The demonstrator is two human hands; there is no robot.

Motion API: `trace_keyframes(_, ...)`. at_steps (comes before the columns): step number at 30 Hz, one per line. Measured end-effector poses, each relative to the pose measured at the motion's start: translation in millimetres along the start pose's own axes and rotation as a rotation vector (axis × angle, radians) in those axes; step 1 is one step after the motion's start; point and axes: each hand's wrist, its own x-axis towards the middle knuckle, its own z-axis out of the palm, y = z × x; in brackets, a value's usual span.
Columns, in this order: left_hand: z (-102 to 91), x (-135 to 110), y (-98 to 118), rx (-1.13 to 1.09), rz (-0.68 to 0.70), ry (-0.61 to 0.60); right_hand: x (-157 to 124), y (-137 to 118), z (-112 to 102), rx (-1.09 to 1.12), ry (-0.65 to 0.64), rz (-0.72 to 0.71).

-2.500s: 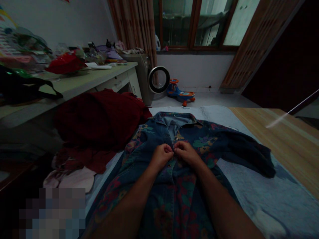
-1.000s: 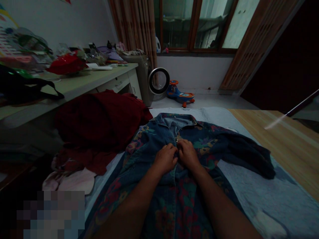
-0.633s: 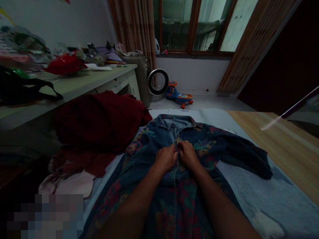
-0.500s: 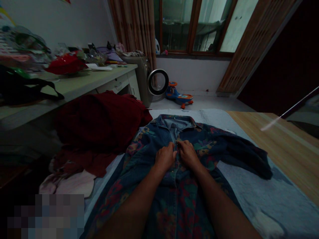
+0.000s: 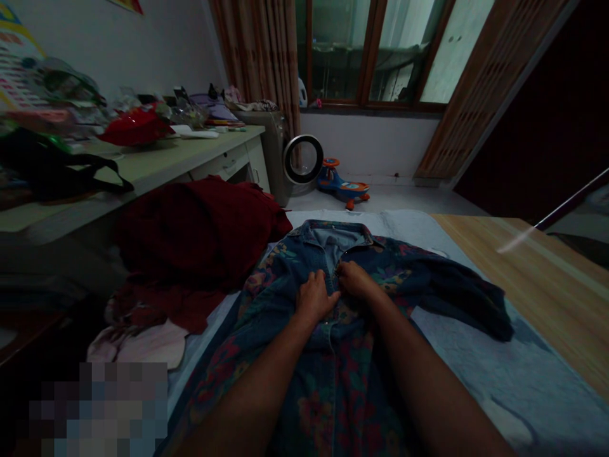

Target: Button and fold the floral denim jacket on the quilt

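Note:
A dark blue denim shirt [image 5: 314,368] with red, green and yellow flowers lies front up, its collar at the far end and one sleeve stretched to the right. My left hand [image 5: 316,299] rests on the front beside the button band, thumb spread away from the fingers. Close by on the right, my right hand [image 5: 356,279] pinches the edge of the shirt's front opening, just below the open neck. A small shiny fastener shows at its fingertips. The fabric between those fingers is mostly hidden.
A pale blue sheet [image 5: 476,368] lies under the shirt, with a wooden board [image 5: 537,273] along the right. Dark red cloth [image 5: 200,228] is heaped at the left, beside a cluttered desk [image 5: 176,158]. Beyond stand an open-doored washing machine [image 5: 272,149] and a ride-on toy [image 5: 340,185].
My left hand has shifted slightly left and its thumb has come away from the fingers. My right hand has moved slightly up along the opening and still grips the edge.

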Motion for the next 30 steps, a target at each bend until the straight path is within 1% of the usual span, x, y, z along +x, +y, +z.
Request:
trace_keyframes(4,-4.8,15,-3,-0.016,-0.013,-0.077,4,0,-1,0.011,0.038,0.04)
trace_keyframes(8,-14.6,33,3,-0.014,-0.089,-0.184,-4,3,3,0.054,0.101,0.067)
trace_keyframes(10,-17.1,39,9,-0.002,-0.121,-0.182,-8,5,7,0.069,0.15,0.061)
trace_keyframes(12,-17.0,40,12,0.016,-0.132,-0.154,-11,7,10,0.068,0.182,0.055)
trace_keyframes(14,-15.1,40,11,0.026,-0.13,-0.131,-12,6,13,0.053,0.199,0.046)
trace_keyframes(16,-12.0,40,5,-0.006,-0.123,-0.11,-13,4,15,0.028,0.228,0.021)
trace_keyframes(18,-8.2,39,-6,-0.087,-0.115,-0.068,-14,0,16,0.0,0.274,-0.025)
trace_keyframes(20,-4.4,37,-16,-0.218,-0.113,-0.02,-13,-3,16,-0.005,0.317,-0.078)
trace_keyframes(23,-0.1,35,-26,-0.459,-0.092,0.044,-10,-5,16,0.083,0.355,-0.143)
trace_keyframes(25,1.2,34,-28,-0.6,-0.05,0.085,-7,-5,16,0.186,0.361,-0.181)
trace_keyframes(27,1.5,33,-25,-0.713,-0.006,0.102,-4,-3,18,0.272,0.346,-0.209)
trace_keyframes(30,1.8,33,-19,-0.863,0.037,0.07,-2,-2,22,0.33,0.301,-0.213)
